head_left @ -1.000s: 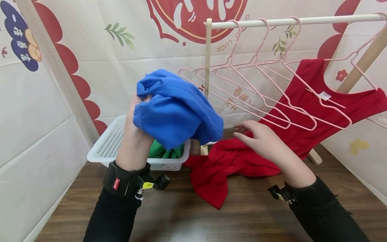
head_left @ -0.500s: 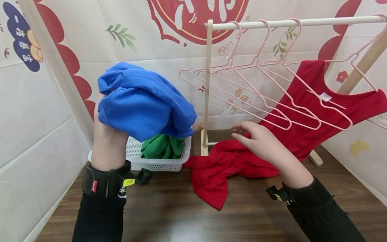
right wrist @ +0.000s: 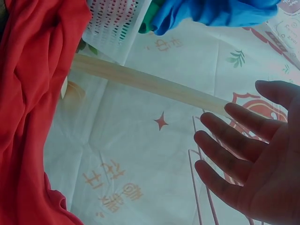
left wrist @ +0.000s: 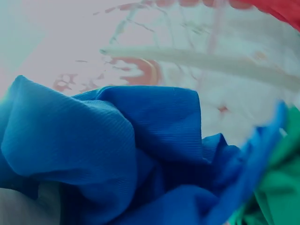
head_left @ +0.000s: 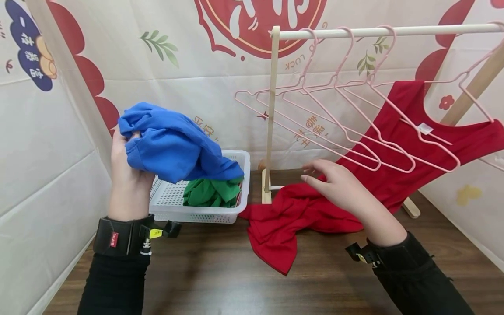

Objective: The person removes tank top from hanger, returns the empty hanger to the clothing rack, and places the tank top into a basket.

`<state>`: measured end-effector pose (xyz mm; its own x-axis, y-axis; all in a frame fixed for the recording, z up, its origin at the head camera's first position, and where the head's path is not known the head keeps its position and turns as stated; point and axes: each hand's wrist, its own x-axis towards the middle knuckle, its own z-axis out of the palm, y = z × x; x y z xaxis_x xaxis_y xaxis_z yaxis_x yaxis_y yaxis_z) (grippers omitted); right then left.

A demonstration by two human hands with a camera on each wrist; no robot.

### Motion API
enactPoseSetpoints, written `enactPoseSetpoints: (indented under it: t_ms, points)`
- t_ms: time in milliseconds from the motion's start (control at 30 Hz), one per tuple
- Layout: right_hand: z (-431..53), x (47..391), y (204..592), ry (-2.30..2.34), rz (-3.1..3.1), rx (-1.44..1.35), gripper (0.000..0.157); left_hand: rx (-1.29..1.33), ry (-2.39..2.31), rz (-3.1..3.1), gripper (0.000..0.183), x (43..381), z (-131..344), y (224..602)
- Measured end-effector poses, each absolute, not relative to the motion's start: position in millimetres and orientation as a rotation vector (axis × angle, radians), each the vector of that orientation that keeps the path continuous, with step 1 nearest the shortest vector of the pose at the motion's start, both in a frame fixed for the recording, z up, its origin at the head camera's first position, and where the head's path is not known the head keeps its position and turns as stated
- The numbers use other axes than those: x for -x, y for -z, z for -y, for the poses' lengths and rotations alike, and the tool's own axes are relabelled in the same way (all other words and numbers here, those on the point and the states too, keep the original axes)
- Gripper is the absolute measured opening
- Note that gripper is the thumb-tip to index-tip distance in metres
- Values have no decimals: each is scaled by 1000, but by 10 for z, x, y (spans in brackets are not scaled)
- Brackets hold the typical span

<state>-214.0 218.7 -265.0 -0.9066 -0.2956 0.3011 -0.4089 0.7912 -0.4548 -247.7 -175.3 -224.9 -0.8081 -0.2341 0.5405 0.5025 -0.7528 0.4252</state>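
Note:
My left hand (head_left: pixel 130 166) grips a bunched blue garment (head_left: pixel 169 144), held up over the left part of a white plastic basket (head_left: pixel 189 214). The garment's right end trails down above a green cloth (head_left: pixel 212 192) that lies in the basket. In the left wrist view, folds of the blue fabric (left wrist: pixel 159 122) fill the lower half and hide most of the fingers. My right hand (head_left: pixel 334 179) hovers in front of a red sleeveless top (head_left: pixel 378 148) with nothing in it. Its fingers (right wrist: pixel 229 136) are spread and relaxed in the right wrist view.
Several pink hangers (head_left: pixel 338 83) hang from the white rail (head_left: pixel 386 31) of a wooden rack. The red top is on the rightmost one, its lower part spread over the brown table (head_left: pixel 220 271). A rack post (head_left: pixel 271 109) stands right of the basket. Printed cloth walls enclose the table.
My left hand has carried the blue garment left and then lower, uncovering the green cloth and more of the basket. The right hand has stayed nearly still.

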Motion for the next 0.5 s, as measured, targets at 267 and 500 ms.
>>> enactPoseSetpoints:
  t_ms: [267,500]
  points:
    - [-2175,2134,2675,-797,2778,-568,33,238,2379,1247,29,2635,1938,2528]
    - [-2178,2177,2719,-782,2804,-553,31,142,2247,1495,23,2759,2039,2753]
